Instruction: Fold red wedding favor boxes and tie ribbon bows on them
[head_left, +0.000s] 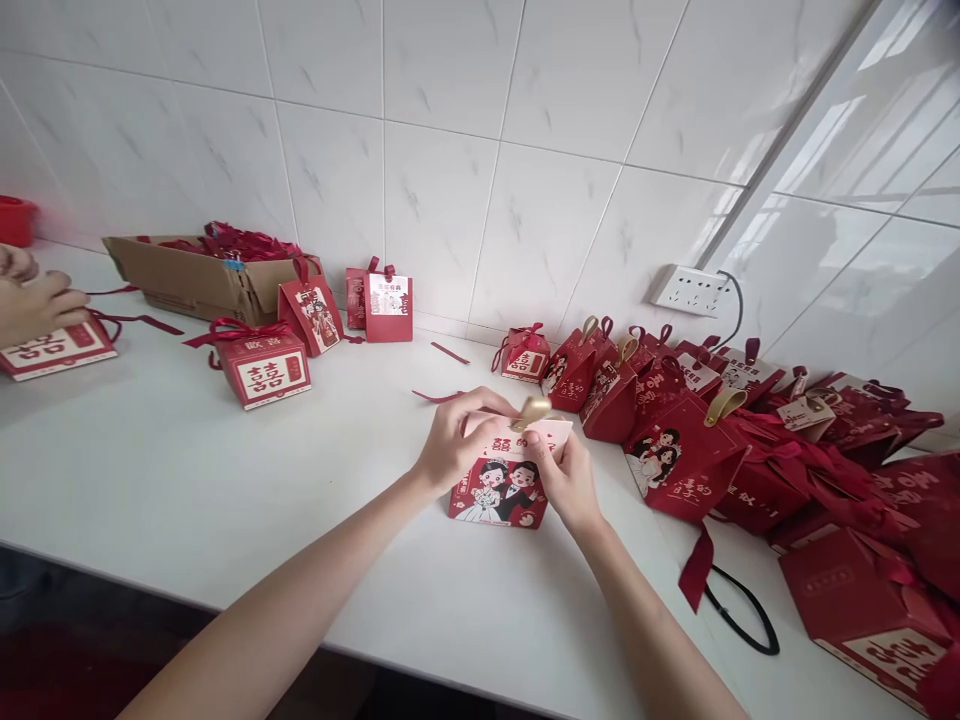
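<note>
A red gift box (501, 490) printed with a cartoon bride and groom stands on the white table (180, 480) in front of me. My left hand (457, 440) pinches its upper left edge. My right hand (566, 475) grips its upper right side, fingers closed on the pink top flap. A gold handle loop (531, 411) sticks up between the two hands at the box's top.
Several finished red boxes (675, 455) with gold handles and ribbons pile up at the right. A cardboard carton (202, 275) of red ribbons sits back left, with more red boxes (264, 370) near it. Another person's hands (34, 300) work at the far left. A black loop (742, 610) lies front right.
</note>
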